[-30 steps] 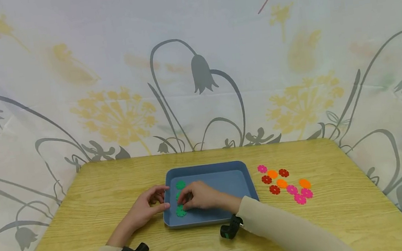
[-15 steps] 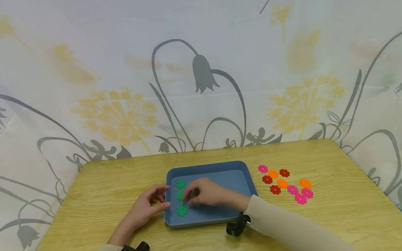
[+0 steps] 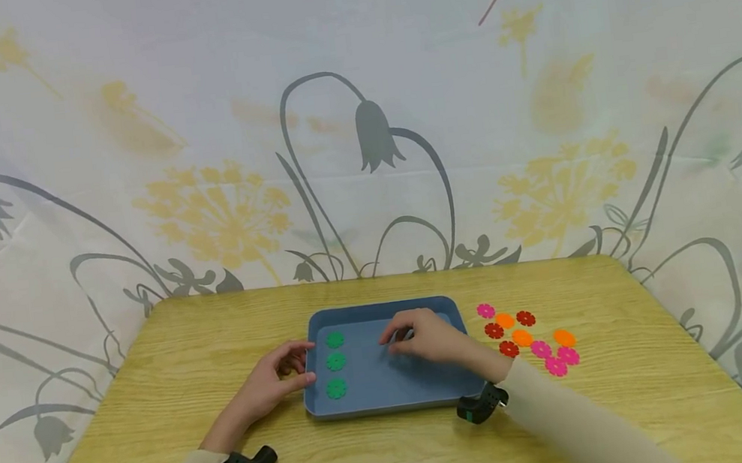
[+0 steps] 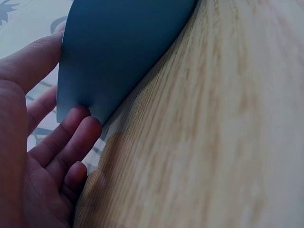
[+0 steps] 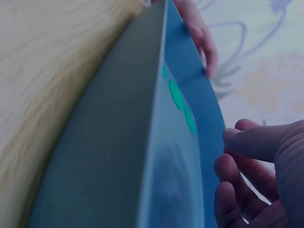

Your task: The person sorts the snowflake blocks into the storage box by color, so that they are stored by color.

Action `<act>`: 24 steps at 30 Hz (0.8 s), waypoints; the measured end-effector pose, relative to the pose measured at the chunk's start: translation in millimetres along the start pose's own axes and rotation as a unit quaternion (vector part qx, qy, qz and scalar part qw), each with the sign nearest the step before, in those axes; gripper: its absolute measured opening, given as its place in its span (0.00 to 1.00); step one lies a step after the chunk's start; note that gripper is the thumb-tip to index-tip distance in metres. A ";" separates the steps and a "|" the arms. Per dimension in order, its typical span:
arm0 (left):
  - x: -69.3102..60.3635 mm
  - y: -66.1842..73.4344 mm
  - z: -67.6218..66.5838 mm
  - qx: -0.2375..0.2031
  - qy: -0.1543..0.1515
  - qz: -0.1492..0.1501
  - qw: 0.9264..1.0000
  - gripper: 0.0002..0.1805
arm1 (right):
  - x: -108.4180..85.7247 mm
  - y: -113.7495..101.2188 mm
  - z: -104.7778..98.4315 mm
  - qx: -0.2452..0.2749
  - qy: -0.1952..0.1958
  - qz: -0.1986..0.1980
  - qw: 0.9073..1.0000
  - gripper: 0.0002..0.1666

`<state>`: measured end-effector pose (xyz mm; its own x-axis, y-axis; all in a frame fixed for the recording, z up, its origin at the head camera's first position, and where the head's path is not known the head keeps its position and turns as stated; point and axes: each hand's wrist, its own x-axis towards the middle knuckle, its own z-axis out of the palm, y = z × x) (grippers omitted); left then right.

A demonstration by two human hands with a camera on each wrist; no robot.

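A blue-grey tray has three green flower-shaped discs in a column at its left side, the middle one level with the left hand. The left hand grips the tray's left rim; in the left wrist view its fingers rest against the outer wall. Over the right half of the tray hovers the right hand, fingers loosely bent and apart, nothing between them. The right wrist view shows this hand beside the tray wall and green discs inside.
To the right of the tray, several pink, orange and dark red flower-shaped discs lie on the wooden table. A patterned cloth hangs behind the table.
The right hand has lifted away from the green discs and moved right across the tray, uncovering all three. The left hand has stayed at the rim.
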<state>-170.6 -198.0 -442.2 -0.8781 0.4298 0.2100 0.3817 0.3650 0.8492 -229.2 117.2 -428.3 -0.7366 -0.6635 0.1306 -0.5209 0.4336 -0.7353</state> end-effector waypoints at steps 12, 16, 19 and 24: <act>-0.1 3.0 0.1 -0.002 0.001 -0.005 1.000 0.25 | -49.8 36.0 -55.6 0.002 0.124 0.036 0.992 0.09; 0.2 2.9 -0.3 -0.001 0.003 -0.007 1.000 0.25 | -68.0 47.7 -74.5 0.013 0.152 0.083 0.985 0.10; 0.1 2.6 -0.2 -0.001 0.001 -0.007 1.000 0.25 | -81.4 59.4 -85.6 0.016 0.167 0.115 0.979 0.11; -0.1 2.5 0.3 -0.001 0.000 -0.006 1.000 0.25 | -101.1 80.8 -99.3 0.025 0.190 0.164 0.968 0.14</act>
<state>-169.5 -196.9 -440.3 -0.8828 0.4254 0.1991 0.3701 0.3693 0.8524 -239.6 279.9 -434.9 -0.9693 -0.2181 0.1133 -0.2176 0.5467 -0.8085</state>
